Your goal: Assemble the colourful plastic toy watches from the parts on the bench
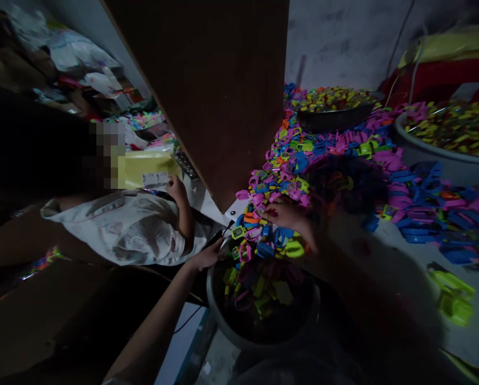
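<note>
Toy wristwatches point(263, 235) in pink, blue, orange and yellow-green lie in a loose heap on the white table. My right hand point(287, 215) reaches onto the heap, its fingers stretched out and touching the toy watches. Below the table edge stands a grey basin point(219, 315) with yellow-green and pink toy pieces inside, partly in shadow. My left hand point(207, 256) is at the basin's upper left rim, with its fingers closed over the edge. Dim light blurs the fingertips.
A brown board point(223, 96) stands upright behind the heap. Two basins of small yellow pieces, one dark point(331, 120) and one grey point(435, 155), rest at the back right. A yellow-green toy part point(451, 294) lies at right. At left sits another person point(130, 230) in a light shirt.
</note>
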Demonstrator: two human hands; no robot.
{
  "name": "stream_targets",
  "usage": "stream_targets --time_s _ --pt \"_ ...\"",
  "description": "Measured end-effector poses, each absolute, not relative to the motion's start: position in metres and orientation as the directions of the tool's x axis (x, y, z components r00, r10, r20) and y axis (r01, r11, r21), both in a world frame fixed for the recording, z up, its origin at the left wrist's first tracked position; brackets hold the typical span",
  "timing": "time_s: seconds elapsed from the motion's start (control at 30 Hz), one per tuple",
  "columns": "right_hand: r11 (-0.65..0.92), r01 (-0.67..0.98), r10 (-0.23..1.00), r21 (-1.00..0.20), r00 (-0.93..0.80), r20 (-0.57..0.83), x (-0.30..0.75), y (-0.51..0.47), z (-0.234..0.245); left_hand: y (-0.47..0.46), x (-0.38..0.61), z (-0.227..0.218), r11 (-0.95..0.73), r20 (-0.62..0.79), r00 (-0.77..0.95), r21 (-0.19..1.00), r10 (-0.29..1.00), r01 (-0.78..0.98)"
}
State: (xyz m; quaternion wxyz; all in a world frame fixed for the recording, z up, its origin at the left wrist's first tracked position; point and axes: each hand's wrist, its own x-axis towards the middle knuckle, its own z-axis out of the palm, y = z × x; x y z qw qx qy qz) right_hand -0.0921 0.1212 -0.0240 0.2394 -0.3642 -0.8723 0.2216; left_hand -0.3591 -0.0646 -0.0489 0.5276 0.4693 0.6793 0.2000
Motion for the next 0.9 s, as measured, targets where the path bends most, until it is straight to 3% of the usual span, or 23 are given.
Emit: stream_targets --time_s 0.3,0.63,0.9 --pt "0.695 0.506 0.693 -0.511 -0.66 0.29 -0.106 0.133 -0.003 -0.065 -0.359 -0.047 0.483 -0.534 -0.034 0.733 0.845 0.478" --pt "0.781 0.438 0.576 -0.445 -0.782 0.24 -0.126 0.082 -0.028 -0.062 -0.356 -0.042 0.446 -0.508 0.035 0.785 0.861 0.43" --pt "0.855 0.26 0.418 -0.448 -0.858 0.3 -0.11 0.024 -0.028 -0.065 -0.357 -0.041 0.431 -0.497 0.007 0.759 0.868 0.488"
